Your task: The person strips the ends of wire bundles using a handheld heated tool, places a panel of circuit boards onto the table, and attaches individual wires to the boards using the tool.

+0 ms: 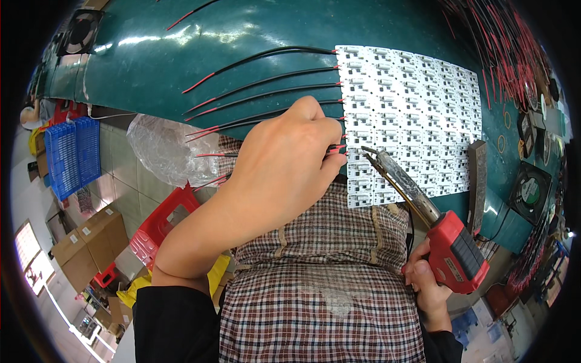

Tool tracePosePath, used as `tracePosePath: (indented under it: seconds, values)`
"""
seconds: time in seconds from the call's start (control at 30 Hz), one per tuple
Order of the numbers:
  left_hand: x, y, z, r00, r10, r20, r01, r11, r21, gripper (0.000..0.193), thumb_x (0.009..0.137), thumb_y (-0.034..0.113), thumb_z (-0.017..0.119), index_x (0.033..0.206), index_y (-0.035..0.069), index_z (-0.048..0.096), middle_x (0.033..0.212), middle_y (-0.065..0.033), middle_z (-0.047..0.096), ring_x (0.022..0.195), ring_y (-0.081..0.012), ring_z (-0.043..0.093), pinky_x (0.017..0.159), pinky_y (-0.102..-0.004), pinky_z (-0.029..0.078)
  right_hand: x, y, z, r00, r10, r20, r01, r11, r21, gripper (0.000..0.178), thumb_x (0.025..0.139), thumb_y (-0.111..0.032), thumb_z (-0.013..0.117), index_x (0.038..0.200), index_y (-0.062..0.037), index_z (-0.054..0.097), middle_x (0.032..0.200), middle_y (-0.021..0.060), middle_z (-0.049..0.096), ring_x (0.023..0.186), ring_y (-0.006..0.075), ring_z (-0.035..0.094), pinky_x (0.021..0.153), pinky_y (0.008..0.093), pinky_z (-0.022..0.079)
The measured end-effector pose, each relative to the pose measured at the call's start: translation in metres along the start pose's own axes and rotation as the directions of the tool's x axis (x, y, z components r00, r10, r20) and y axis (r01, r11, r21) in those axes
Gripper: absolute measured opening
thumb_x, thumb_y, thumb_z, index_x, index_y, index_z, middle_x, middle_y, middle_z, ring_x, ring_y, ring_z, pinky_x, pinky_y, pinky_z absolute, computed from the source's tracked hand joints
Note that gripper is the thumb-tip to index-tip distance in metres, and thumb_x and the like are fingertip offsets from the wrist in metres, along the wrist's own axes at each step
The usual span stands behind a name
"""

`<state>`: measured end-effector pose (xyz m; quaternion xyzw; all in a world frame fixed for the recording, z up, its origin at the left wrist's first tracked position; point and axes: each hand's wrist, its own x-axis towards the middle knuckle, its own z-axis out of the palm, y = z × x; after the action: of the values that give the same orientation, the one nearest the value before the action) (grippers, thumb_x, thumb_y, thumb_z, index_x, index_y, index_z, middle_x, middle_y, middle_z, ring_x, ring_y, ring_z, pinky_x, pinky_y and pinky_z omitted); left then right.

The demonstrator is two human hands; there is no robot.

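Note:
A white panel of small circuit boards lies on the green table, with black wires running left from its left edge. At that edge my left hand pinches a wire with red ends against a board. My right hand is wrapped round the handle of a red and black soldering gun. Its metal barrel slants up and left, and the tip sits over the left column of boards, close to my left fingertips. Whether the tip touches a board I cannot tell.
A dark metal bar rests along the panel's right edge. Farther right stands a black fan, and a bundle of red and black wires lies at the upper right. To the left are a clear plastic bag, a red stool and blue crates.

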<state>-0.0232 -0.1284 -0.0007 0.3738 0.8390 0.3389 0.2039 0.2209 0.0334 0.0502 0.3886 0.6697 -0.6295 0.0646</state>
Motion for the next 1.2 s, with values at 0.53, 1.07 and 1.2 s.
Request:
tracePosePath:
  seconds: [0.53,1.07,1.2]
  values:
    - [-0.002,0.018,-0.067,0.830,-0.085,-0.552,-0.135,0.929,-0.345,0.036,0.107,0.027,0.038,0.089,0.002,0.056,0.079,-0.0079,0.058,0.059,-0.0069,0.045,0.051,-0.0196,0.034,0.002,0.002,0.005,0.994,-0.060,-0.091,0.071,0.991,0.116,0.036,0.089,-0.023,0.068,0.107,0.0007,0.049,0.070,0.0094,0.056,0.043,0.0062,0.037,0.042,0.0218,0.038]
    - [0.030,0.003,-0.009,0.967,-0.166,-0.191,-0.027,0.682,-0.730,0.032,0.102,0.022,0.045,0.107,-0.004,0.063,0.072,-0.0016,0.056,0.057,-0.0009,0.036,0.052,-0.0178,0.027,0.002,0.007,0.003,0.993,-0.091,-0.078,0.105,0.972,0.211,0.032,0.090,-0.018,0.065,0.109,0.0012,0.048,0.070,0.0090,0.054,0.042,0.0059,0.039,0.041,0.0229,0.039]
    - [0.025,0.004,-0.012,0.983,-0.140,-0.115,0.015,0.697,-0.717,0.035,0.103,0.025,0.049,0.119,-0.005,0.059,0.071,-0.0006,0.057,0.058,-0.0008,0.039,0.052,-0.0174,0.028,0.001,0.008,0.002,0.996,-0.057,-0.066,0.070,0.975,0.209,0.031,0.090,-0.016,0.065,0.109,0.0003,0.048,0.069,0.0089,0.054,0.042,0.0057,0.038,0.042,0.0227,0.039]
